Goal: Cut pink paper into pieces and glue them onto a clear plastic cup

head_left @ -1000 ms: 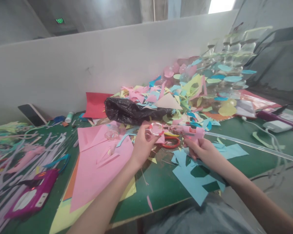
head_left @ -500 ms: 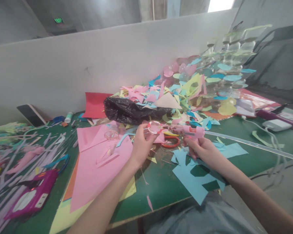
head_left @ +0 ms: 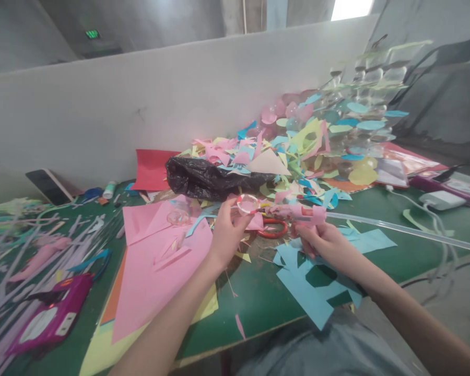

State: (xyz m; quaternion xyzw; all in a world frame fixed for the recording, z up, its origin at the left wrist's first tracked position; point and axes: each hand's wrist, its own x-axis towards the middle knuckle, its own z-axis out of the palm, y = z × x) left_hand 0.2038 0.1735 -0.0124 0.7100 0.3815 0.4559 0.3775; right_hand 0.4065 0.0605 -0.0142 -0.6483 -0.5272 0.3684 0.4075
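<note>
Between the thumb and fingers of my left hand (head_left: 227, 225) is a small clear round plastic piece (head_left: 247, 204) with a red-and-white rim. My right hand (head_left: 321, 237) is wrapped round a pink hot glue gun (head_left: 297, 211), and a long clear glue stick (head_left: 399, 227) runs out of its back to the right. The gun's nozzle points left, close to the rim of the round piece; whether they touch I cannot tell. Red-handled scissors (head_left: 273, 230) lie just below the gun. Cut blue paper (head_left: 309, 287) is under my right hand, and pink paper sheets (head_left: 152, 282) are left of my left hand.
Behind my hands lie a black plastic bag (head_left: 203, 177) and a heap of coloured paper scraps (head_left: 254, 151). Stacked clear plastic shapes (head_left: 376, 94) stand at the back right. A purple power strip (head_left: 53, 313) and a phone (head_left: 49, 187) are at the left; white cables (head_left: 438, 230) hang at the right.
The glue gun's nozzle and the round piece sit slightly closer together, with the gun shifted a little left. Both hands keep their hold.
</note>
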